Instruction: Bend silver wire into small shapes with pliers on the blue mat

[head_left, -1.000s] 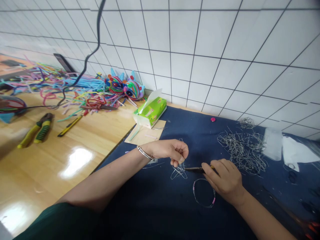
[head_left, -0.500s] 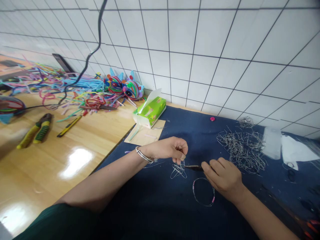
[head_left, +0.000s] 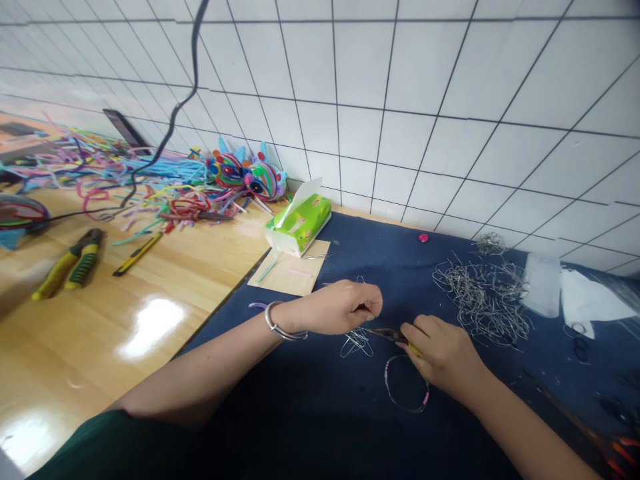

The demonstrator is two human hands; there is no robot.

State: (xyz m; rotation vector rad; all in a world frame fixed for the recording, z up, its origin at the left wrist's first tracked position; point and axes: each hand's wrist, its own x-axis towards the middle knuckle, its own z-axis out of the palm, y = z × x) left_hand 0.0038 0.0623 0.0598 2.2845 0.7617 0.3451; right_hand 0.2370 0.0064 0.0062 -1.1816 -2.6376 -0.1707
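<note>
My left hand, with a silver bangle at its wrist, is curled closed, and thin wire shows at its far edge; the fingertips partly hide what they grip. My right hand is wrapped round yellow-handled pliers, whose jaws point left toward the left hand. Just below the left fingers lies a small bundle of bent silver wires on the dark blue cloth. Nearer me, under the pliers, rests a wire ring with pink sections.
Behind stand a green tissue pack and a beige card. A tangle of wire lies right, beside a clear plastic piece. On the wooden table are green-yellow pliers, a yellow cutter and colourful fuzzy stems.
My left hand has turned over, knuckles more upward, and shifted slightly right. The pliers have tilted in my right hand, so their yellow handle now shows.
</note>
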